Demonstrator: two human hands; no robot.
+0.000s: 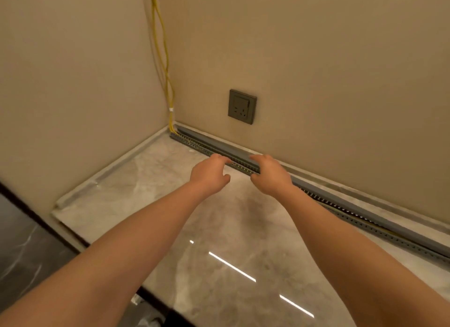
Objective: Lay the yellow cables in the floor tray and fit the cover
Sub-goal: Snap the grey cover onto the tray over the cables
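Both forearms are bare, no sleeves, and the hands (210, 174) wear nothing.

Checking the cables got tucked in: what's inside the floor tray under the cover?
Yellow cables drop into the tray at the corner, and yellow shows through its side slots. The grey cover hides the rest of the inside.
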